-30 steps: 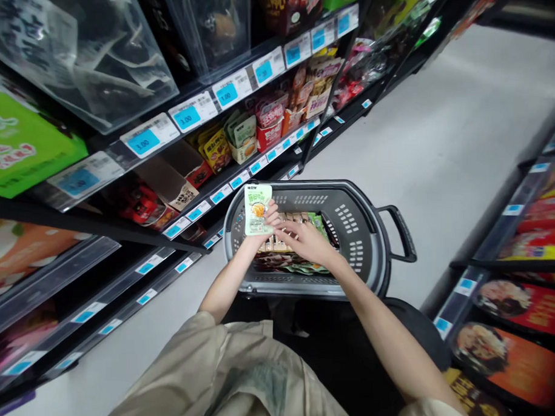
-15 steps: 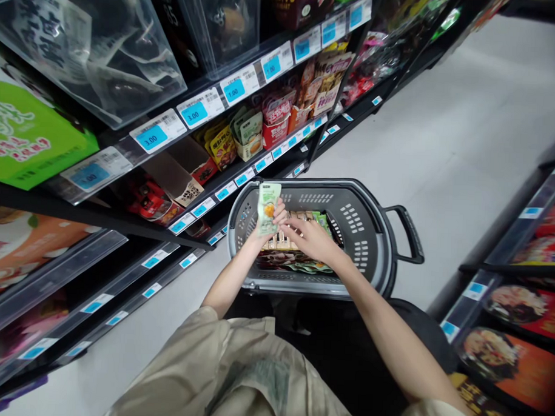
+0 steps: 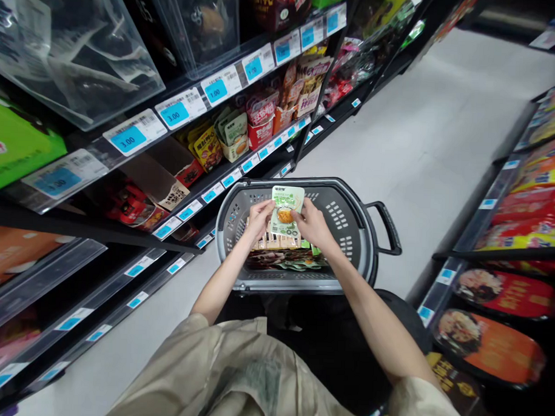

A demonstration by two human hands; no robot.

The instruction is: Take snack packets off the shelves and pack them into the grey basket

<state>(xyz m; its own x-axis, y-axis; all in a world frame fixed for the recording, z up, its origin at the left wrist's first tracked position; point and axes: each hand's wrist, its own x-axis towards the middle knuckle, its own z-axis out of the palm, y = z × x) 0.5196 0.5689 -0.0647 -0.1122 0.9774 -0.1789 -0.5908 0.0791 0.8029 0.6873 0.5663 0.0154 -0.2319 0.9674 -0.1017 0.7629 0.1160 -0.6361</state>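
A pale green snack packet [image 3: 287,202] with an orange food picture faces up at me above the basket. My left hand [image 3: 260,221] pinches its left edge, fingers closed. On the opposite edge, my right hand [image 3: 314,224] grips it between thumb and fingers. Below both hands is a grey shopping basket [image 3: 350,218] with slotted walls and a black handle [image 3: 386,229] at its right end. Several packs [image 3: 280,256] lie inside it, partly hidden by my hands and the packet.
Shelves with blue price tags [image 3: 129,139] run along the left, holding a box of similar green packets [image 3: 235,137] and clear plastic bins [image 3: 78,49]. Lower shelves on the right carry red and orange food trays [image 3: 491,346]. Pale floor [image 3: 426,116] stretches between them.
The packet has turned from a narrow, angled view to face me squarely. My right hand has moved up onto its right edge. The shelves have shifted left in view.
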